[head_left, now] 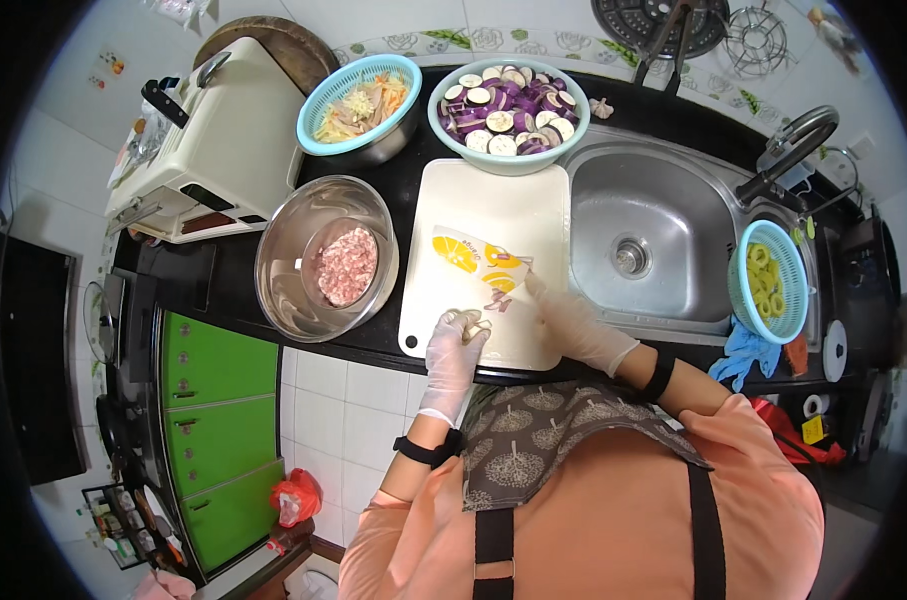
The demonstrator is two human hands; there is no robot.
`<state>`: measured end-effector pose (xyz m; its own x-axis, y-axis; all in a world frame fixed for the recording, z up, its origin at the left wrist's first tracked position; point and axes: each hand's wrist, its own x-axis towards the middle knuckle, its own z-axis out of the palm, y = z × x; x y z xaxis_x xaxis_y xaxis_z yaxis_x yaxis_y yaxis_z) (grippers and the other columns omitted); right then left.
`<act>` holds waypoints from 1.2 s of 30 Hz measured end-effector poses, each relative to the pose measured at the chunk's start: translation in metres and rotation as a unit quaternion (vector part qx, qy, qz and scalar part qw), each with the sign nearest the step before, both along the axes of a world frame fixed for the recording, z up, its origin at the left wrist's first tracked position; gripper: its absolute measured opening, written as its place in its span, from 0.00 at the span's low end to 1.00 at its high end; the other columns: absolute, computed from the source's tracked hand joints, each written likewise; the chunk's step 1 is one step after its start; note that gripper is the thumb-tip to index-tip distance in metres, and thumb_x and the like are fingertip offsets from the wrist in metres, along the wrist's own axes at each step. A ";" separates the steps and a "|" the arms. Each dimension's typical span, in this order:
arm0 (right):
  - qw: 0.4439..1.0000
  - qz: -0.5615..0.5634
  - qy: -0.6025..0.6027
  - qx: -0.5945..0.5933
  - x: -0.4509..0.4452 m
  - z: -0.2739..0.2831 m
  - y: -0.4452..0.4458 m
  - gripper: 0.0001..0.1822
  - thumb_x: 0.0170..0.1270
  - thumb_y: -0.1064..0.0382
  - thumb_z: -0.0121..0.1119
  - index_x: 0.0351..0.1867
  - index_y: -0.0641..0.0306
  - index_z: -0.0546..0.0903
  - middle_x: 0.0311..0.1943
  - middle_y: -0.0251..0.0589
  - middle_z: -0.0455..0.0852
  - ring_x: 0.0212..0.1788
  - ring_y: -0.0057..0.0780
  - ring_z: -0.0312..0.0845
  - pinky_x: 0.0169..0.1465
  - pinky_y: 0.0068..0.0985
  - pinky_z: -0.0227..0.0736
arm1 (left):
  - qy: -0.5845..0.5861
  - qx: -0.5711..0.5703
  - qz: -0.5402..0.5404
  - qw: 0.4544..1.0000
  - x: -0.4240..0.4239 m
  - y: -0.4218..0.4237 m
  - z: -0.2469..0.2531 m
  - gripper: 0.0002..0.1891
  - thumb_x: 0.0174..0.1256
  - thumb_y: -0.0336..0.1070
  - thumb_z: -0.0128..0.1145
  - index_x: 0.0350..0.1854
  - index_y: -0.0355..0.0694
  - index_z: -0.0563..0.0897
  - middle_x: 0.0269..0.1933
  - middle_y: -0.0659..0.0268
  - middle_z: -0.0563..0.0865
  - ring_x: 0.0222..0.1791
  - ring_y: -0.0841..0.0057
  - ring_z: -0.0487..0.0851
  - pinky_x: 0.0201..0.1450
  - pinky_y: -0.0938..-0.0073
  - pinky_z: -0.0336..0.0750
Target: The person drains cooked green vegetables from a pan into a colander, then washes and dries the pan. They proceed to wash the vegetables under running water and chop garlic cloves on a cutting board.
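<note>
On the white cutting board, my gloved right hand grips a kitchen knife whose pale blade is printed with orange slices. The handle is hidden in my fist. A few small purplish slices lie beside the blade, with more bits on it. My gloved left hand is at the board's near edge, its fingertips pinched on a small pale piece, possibly garlic or shallot. The fingers partly cover it. The blade is a little beyond my left fingertips, apart from them.
Left of the board stands a steel bowl with minced meat. Behind are a blue basket of shredded food and a basin of sliced eggplant. At right are the sink and a basket of green rings.
</note>
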<state>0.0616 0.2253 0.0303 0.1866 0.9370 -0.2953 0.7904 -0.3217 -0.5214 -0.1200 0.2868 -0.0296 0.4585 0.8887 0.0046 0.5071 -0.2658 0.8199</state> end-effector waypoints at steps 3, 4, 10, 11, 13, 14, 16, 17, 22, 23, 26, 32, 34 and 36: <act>0.999 -0.014 0.028 0.018 0.016 0.003 0.003 0.22 0.57 0.57 0.54 0.52 0.62 0.71 0.30 0.56 0.81 0.35 0.51 0.79 0.39 0.39 0.71 | 0.030 0.025 -0.009 0.999 0.011 0.003 0.009 0.14 0.45 0.29 0.67 0.38 0.36 0.82 0.31 0.63 0.78 0.26 0.77 0.74 0.32 0.78 0.72; 0.999 -0.013 0.049 0.010 0.019 0.005 0.002 0.21 0.59 0.55 0.54 0.52 0.62 0.72 0.30 0.56 0.82 0.35 0.51 0.79 0.40 0.38 0.71 | 0.049 0.038 -0.016 0.998 0.015 0.005 0.014 0.14 0.45 0.29 0.66 0.37 0.35 0.82 0.31 0.63 0.77 0.27 0.76 0.75 0.33 0.77 0.72; 0.984 -0.006 0.172 0.038 0.023 0.012 -0.015 0.20 0.65 0.50 0.48 0.51 0.60 0.74 0.31 0.56 0.81 0.36 0.49 0.79 0.43 0.34 0.71 | -0.008 0.094 -0.006 0.995 0.029 0.018 -0.014 0.11 0.48 0.27 0.64 0.35 0.35 0.82 0.30 0.62 0.77 0.30 0.73 0.77 0.34 0.75 0.73; 0.983 -0.004 0.176 0.048 0.023 0.011 -0.018 0.20 0.66 0.51 0.48 0.52 0.60 0.74 0.32 0.56 0.81 0.37 0.49 0.78 0.43 0.34 0.71 | -0.023 0.076 0.009 0.997 0.028 0.020 -0.021 0.10 0.48 0.27 0.64 0.35 0.35 0.82 0.30 0.61 0.77 0.30 0.72 0.77 0.34 0.75 0.73; 0.984 0.021 0.170 0.043 0.026 0.010 -0.022 0.19 0.66 0.51 0.47 0.52 0.60 0.74 0.32 0.56 0.81 0.37 0.49 0.78 0.43 0.34 0.71 | -0.026 0.071 0.048 0.996 0.024 0.017 -0.002 0.08 0.49 0.29 0.62 0.33 0.35 0.82 0.31 0.58 0.78 0.32 0.65 0.77 0.37 0.71 0.72; 0.985 0.046 0.162 0.028 0.028 0.012 -0.023 0.19 0.66 0.51 0.47 0.52 0.60 0.73 0.33 0.56 0.81 0.37 0.50 0.78 0.43 0.34 0.71 | -0.026 0.069 0.067 0.995 0.021 0.015 0.006 0.08 0.50 0.30 0.62 0.32 0.35 0.82 0.32 0.57 0.78 0.34 0.62 0.77 0.39 0.68 0.72; 0.987 0.072 0.147 0.000 0.031 0.016 -0.024 0.19 0.67 0.51 0.47 0.53 0.59 0.73 0.34 0.56 0.81 0.38 0.50 0.78 0.43 0.34 0.71 | 0.003 0.090 0.075 0.993 0.016 0.013 0.009 0.07 0.50 0.30 0.62 0.32 0.35 0.82 0.32 0.57 0.79 0.33 0.63 0.78 0.39 0.69 0.73; 0.987 0.074 0.141 -0.013 0.031 0.017 -0.024 0.19 0.67 0.51 0.46 0.53 0.59 0.73 0.34 0.56 0.81 0.38 0.50 0.78 0.43 0.34 0.71 | 0.017 0.101 0.079 0.992 0.014 0.012 0.012 0.07 0.50 0.31 0.62 0.32 0.35 0.82 0.33 0.57 0.79 0.33 0.63 0.78 0.38 0.69 0.73; 0.986 0.081 0.145 -0.001 0.039 0.007 -0.019 0.19 0.67 0.51 0.47 0.53 0.59 0.73 0.33 0.55 0.82 0.36 0.50 0.78 0.42 0.35 0.72 | 0.003 0.088 0.018 0.996 0.025 0.006 0.011 0.05 0.49 0.30 0.62 0.28 0.35 0.83 0.29 0.56 0.80 0.30 0.64 0.79 0.36 0.70 0.74; 0.986 0.081 0.143 -0.013 0.039 0.011 -0.019 0.19 0.66 0.51 0.47 0.53 0.59 0.73 0.33 0.55 0.82 0.37 0.50 0.79 0.43 0.35 0.72 | 0.009 0.092 0.026 0.995 0.026 0.006 0.006 0.06 0.49 0.31 0.62 0.28 0.35 0.83 0.29 0.56 0.80 0.29 0.64 0.79 0.35 0.70 0.74; 0.985 0.072 0.154 -0.028 0.040 0.013 -0.020 0.19 0.66 0.51 0.47 0.52 0.59 0.74 0.34 0.54 0.82 0.38 0.47 0.79 0.43 0.33 0.72 | 0.021 0.085 0.051 0.995 0.032 0.008 0.005 0.07 0.49 0.33 0.62 0.27 0.33 0.83 0.27 0.56 0.81 0.26 0.64 0.79 0.34 0.71 0.73; 0.985 0.059 0.161 -0.033 0.041 0.004 -0.026 0.19 0.67 0.52 0.47 0.52 0.59 0.75 0.36 0.53 0.82 0.39 0.43 0.80 0.45 0.30 0.71 | 0.013 0.013 0.061 0.998 0.031 0.010 0.004 0.05 0.49 0.31 0.62 0.26 0.35 0.83 0.26 0.57 0.80 0.24 0.64 0.78 0.31 0.69 0.72; 0.984 0.051 0.166 -0.033 0.041 0.006 -0.026 0.19 0.67 0.52 0.47 0.53 0.59 0.74 0.37 0.52 0.82 0.39 0.42 0.80 0.46 0.29 0.71 | 0.024 0.006 0.064 0.998 0.032 0.011 0.005 0.06 0.49 0.33 0.63 0.26 0.35 0.84 0.26 0.57 0.81 0.24 0.67 0.79 0.31 0.72 0.72; 0.983 0.035 0.178 -0.035 0.040 0.015 -0.025 0.18 0.66 0.53 0.47 0.53 0.59 0.74 0.37 0.52 0.82 0.41 0.41 0.79 0.47 0.29 0.71 | 0.032 -0.003 0.064 0.997 0.032 0.011 0.008 0.07 0.50 0.34 0.63 0.26 0.35 0.84 0.26 0.58 0.81 0.24 0.69 0.79 0.31 0.73 0.72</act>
